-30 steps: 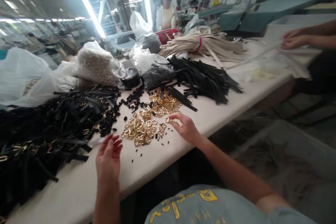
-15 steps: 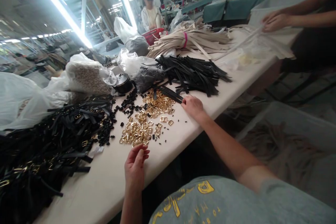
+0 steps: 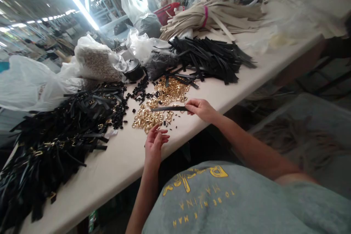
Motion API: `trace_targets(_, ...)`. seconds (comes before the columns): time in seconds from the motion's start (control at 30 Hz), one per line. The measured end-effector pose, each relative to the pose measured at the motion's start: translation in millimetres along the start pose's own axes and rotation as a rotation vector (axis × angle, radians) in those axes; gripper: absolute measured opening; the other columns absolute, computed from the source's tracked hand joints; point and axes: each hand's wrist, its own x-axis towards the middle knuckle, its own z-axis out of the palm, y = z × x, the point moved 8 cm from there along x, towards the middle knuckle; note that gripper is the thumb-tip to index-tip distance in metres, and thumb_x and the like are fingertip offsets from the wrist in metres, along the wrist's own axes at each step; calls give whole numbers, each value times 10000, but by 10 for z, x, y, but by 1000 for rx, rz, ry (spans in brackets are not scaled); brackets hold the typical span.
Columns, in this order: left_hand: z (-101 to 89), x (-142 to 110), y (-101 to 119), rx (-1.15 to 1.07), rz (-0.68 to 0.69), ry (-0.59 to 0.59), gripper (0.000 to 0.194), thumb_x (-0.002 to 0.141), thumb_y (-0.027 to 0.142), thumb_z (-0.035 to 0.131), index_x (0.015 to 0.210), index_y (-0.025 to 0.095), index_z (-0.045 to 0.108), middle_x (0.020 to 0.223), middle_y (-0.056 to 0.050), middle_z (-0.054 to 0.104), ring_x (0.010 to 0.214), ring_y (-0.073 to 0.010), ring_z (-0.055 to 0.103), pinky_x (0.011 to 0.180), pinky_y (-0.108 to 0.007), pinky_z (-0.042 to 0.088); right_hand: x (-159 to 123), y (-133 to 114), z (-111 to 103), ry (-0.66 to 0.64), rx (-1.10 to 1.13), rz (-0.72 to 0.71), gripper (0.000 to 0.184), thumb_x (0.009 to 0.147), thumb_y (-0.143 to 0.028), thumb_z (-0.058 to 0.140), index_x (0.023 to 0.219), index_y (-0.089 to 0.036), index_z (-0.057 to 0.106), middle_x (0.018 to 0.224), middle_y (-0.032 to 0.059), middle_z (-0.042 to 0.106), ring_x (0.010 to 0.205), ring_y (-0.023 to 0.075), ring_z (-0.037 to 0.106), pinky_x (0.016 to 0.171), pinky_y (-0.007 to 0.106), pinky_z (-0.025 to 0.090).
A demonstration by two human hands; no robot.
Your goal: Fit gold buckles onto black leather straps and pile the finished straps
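Note:
A short black strap (image 3: 170, 109) is pinched at one end by my right hand (image 3: 202, 110), its free end reaching left over the gold buckles. My left hand (image 3: 155, 144) hovers just in front of the nearer pile of gold buckles (image 3: 148, 117), fingers loosely curled and apart, with nothing visible in them. Another heap of gold buckles (image 3: 171, 90) lies behind the strap. Small black loops (image 3: 118, 111) are scattered to the left of the buckles. Further back sits a pile of loose black straps (image 3: 211, 58).
Black straps with gold buckles (image 3: 65, 131) are heaped along the left of the table (image 3: 120, 161). Behind stand plastic bags (image 3: 95, 60), a black pot (image 3: 134, 69) and a bundle of beige strips (image 3: 189, 20). A bin (image 3: 301, 131) is on the right, below the table. Another person stands at the back.
My right hand has drawn a black strap from the pile and brought it over the buckles. My left hand's fingers have spread slightly. The view has tilted down.

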Motion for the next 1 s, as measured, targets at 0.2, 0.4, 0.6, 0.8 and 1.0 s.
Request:
trace_targets(0.2,-130,-3,206,-78,102,87,526,769,538,727,1125,163,634,653,4,670,502,-88,599,519,-199,486,-478,42,540,-250,227,109,297,791,-474,642,781,-178,622,618,-23,610,567,104,541,595,242,451)
trace_targets(0.4,-280,-40,300,-11,137,158,442,734,408,787,1083,173,653,632,49,608,466,-61,560,474,-174,458,-551,80,485,-255,104,88,257,852,-428,578,809,-179,625,652,-6,640,597,130,579,615,265,466)
trace_targets(0.6,-163,-87,179,42,60,116,513,773,374,749,1227,195,591,602,72,564,460,-63,558,487,-173,465,-648,-360,614,-153,-402,-239,159,887,-273,616,998,-193,695,992,66,739,884,204,661,807,333,476)
trace_targets(0.8,22,-150,102,22,14,54,484,800,339,723,1241,197,583,615,68,559,474,-58,552,496,-170,458,-706,-495,906,-95,-356,-336,158,882,-256,658,1020,-185,689,976,53,728,880,182,656,804,294,472)
trace_targets(1.0,56,-131,-21,-66,-51,36,496,776,362,755,1222,210,601,627,58,580,470,-53,525,464,-165,409,-673,-410,896,-75,-278,-313,75,860,-209,663,925,-183,691,863,17,697,778,141,616,729,246,434)
